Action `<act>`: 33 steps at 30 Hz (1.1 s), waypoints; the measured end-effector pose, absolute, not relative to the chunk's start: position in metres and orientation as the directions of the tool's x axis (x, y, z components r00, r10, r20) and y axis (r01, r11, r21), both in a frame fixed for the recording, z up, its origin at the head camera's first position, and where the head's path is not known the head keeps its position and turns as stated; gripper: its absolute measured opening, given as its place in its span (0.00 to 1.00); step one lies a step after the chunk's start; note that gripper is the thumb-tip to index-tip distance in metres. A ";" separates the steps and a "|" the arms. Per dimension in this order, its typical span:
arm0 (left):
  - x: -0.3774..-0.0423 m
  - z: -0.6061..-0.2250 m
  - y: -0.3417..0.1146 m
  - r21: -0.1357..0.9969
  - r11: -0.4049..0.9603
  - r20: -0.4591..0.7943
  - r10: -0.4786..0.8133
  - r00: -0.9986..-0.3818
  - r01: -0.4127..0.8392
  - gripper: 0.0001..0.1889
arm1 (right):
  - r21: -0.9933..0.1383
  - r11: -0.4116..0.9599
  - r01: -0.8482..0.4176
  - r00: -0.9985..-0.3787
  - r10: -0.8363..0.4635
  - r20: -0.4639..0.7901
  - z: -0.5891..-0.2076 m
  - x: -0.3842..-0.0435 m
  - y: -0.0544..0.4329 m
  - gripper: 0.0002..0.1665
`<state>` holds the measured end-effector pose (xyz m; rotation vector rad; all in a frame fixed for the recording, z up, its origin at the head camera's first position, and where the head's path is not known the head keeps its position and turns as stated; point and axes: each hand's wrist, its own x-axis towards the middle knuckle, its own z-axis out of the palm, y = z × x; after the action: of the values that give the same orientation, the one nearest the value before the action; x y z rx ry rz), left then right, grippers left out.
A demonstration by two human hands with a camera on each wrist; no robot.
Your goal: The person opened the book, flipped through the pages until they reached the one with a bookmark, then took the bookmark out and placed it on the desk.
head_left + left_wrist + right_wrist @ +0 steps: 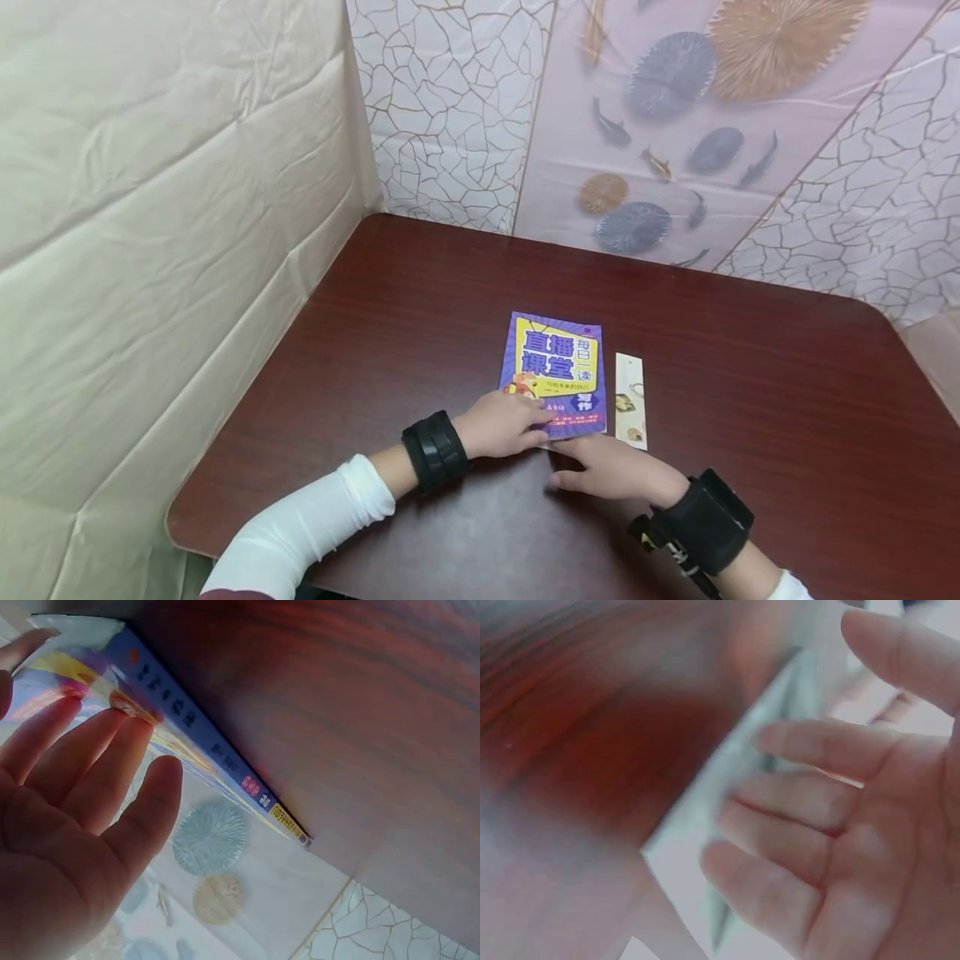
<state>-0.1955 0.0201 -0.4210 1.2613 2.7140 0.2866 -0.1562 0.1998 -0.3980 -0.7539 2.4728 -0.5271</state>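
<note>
A purple and yellow book (558, 358) with large Chinese characters on its cover lies flat on the brown table. My left hand (502, 423) rests on the lower left part of the cover, its fingers extended. The left wrist view shows the book's purple spine (187, 720) beyond those fingertips. My right hand (618, 467) is at the book's bottom edge. In the right wrist view its fingers (780, 810) touch the pale edge of the book (682, 862), which is blurred. A cream bookmark (630, 404) with small printed pictures lies just right of the book.
The dark brown table (420, 292) has rounded corners. A beige cloth (172, 208) hangs along its left side. A patterned sheet (450, 108) with a crackle print and leaf and fish shapes stands behind the far edge.
</note>
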 end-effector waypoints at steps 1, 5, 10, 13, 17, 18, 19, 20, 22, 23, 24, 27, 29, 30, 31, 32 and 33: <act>-0.196 -0.421 0.021 0.207 0.633 -0.042 0.767 -0.640 0.746 0.21 | -0.519 0.757 -0.397 -0.716 -0.609 -0.340 -0.394 -0.155 0.201 0.27; -0.196 -0.425 0.024 0.126 0.634 -0.023 0.771 -0.637 0.763 0.19 | -0.597 0.722 -0.349 -0.767 -0.587 -0.261 -0.384 -0.151 0.203 0.25; -0.195 -0.427 0.026 0.083 0.636 -0.002 0.770 -0.638 0.767 0.17 | -0.383 0.857 -0.344 -0.877 -0.439 -0.195 -0.389 -0.149 0.202 0.31; -0.194 -0.428 0.027 0.084 0.638 -0.020 0.769 -0.639 0.765 0.17 | -0.241 0.906 -0.349 -0.881 -0.404 -0.246 -0.398 -0.148 0.202 0.34; -0.194 -0.427 0.028 0.084 0.651 -0.036 0.759 -0.650 0.755 0.17 | -0.235 0.911 -0.338 -0.872 -0.397 -0.287 -0.406 -0.149 0.203 0.35; -0.194 -0.428 0.029 0.079 0.652 -0.035 0.758 -0.651 0.754 0.16 | -0.241 0.911 -0.335 -0.873 -0.397 -0.285 -0.406 -0.149 0.204 0.35; -0.194 -0.427 0.029 0.075 0.652 -0.033 0.758 -0.652 0.754 0.16 | -0.247 0.910 -0.334 -0.873 -0.398 -0.284 -0.406 -0.149 0.204 0.35; -0.194 -0.428 0.029 0.068 0.652 -0.032 0.758 -0.651 0.755 0.16 | -0.252 0.909 -0.332 -0.872 -0.398 -0.285 -0.406 -0.150 0.204 0.35; -0.194 -0.428 0.030 0.057 0.648 -0.029 0.761 -0.648 0.759 0.17 | -0.265 0.908 -0.324 -0.871 -0.396 -0.291 -0.406 -0.149 0.205 0.35; -0.193 -0.428 0.030 0.050 0.646 -0.025 0.763 -0.645 0.762 0.17 | -0.271 0.908 -0.319 -0.871 -0.393 -0.294 -0.405 -0.149 0.205 0.35; -0.193 -0.428 0.031 0.042 0.645 -0.025 0.764 -0.644 0.763 0.17 | -0.277 0.908 -0.314 -0.871 -0.392 -0.296 -0.405 -0.149 0.206 0.35; -0.192 -0.428 0.031 0.034 0.647 -0.026 0.763 -0.646 0.762 0.17 | -0.289 0.907 -0.307 -0.873 -0.389 -0.295 -0.404 -0.149 0.207 0.34; -0.191 -0.427 0.031 0.036 0.650 -0.029 0.760 -0.649 0.759 0.17 | -0.293 0.905 -0.309 -0.874 -0.392 -0.288 -0.404 -0.149 0.208 0.34; -0.191 -0.427 0.031 0.033 0.651 -0.029 0.759 -0.650 0.758 0.17 | -0.292 0.903 -0.315 -0.874 -0.395 -0.282 -0.404 -0.149 0.208 0.33; -0.191 -0.426 0.031 0.030 0.652 -0.028 0.758 -0.651 0.758 0.17 | -0.293 0.902 -0.318 -0.876 -0.398 -0.274 -0.405 -0.149 0.208 0.33; -0.191 -0.426 0.031 0.028 0.652 -0.025 0.758 -0.652 0.758 0.17 | -0.298 0.900 -0.319 -0.877 -0.399 -0.266 -0.405 -0.149 0.209 0.32; -0.190 -0.427 0.031 0.027 0.653 -0.021 0.758 -0.652 0.757 0.17 | -0.303 0.899 -0.318 -0.880 -0.399 -0.260 -0.406 -0.150 0.209 0.32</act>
<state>-0.1904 0.0306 -0.4267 1.2965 2.8276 0.0244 -0.1498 0.2090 -0.4060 -0.5326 2.7467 -0.3616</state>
